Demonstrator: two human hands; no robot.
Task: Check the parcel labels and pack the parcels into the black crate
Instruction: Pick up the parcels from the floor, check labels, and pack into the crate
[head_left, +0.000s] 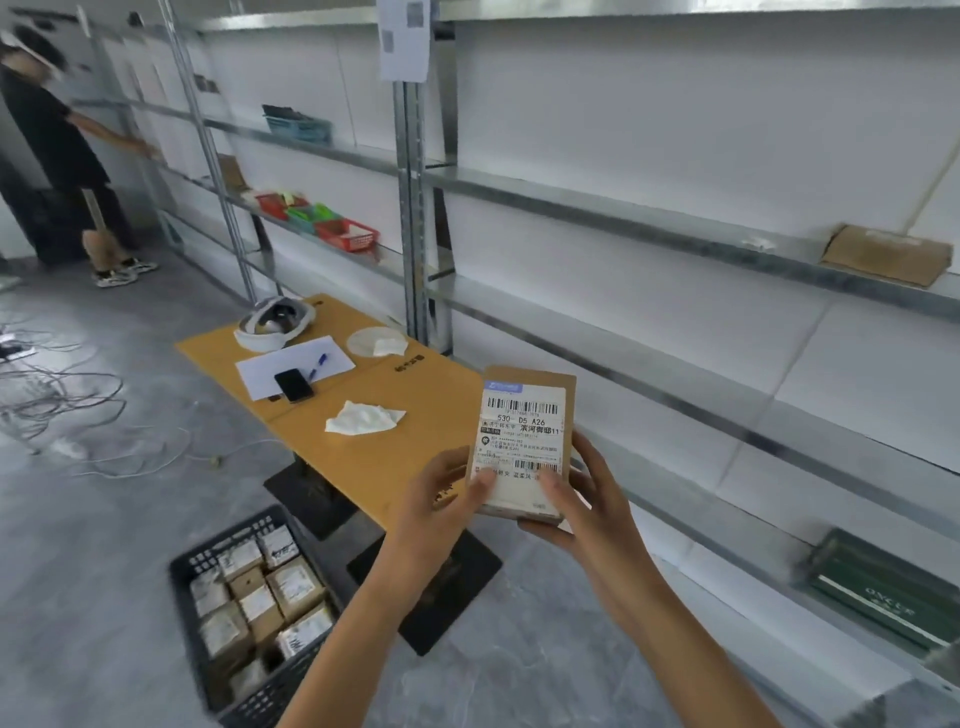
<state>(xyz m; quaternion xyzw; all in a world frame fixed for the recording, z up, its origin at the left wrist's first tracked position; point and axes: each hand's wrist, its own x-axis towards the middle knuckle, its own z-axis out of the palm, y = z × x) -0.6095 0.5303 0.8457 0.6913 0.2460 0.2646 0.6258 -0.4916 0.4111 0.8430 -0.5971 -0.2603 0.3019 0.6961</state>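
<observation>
While both hands hold it up before the camera, a small brown cardboard parcel (524, 441) stands on end, its long axis nearly upright and its white shipping label (522, 421) facing the viewer. Barcodes and printed characters are readable on the label.

The left hand (441, 509) grips the parcel's lower left edge, thumb pressed on the front. The right hand (582, 499) cups the lower right corner from beneath, thumb also on the front. Neither hand is free.

The parcel hovers over the near end of a tan table (405, 452), in front of long metal shelving (623, 208).

The black crate (228, 535) sits on the grey floor, below and to the left of the hands, beside the table. It already holds many labelled parcels (260, 597) packed closely. Its near end looks less full, though blur there makes this uncertain.

The left hand is the nearer one to the crate. Judging from this, the label check is under way, and packing would mean carrying the parcel down and leftward, then laying it flat.

A second person (47, 130) stands far off at the left, reaching toward a shelf.
</observation>
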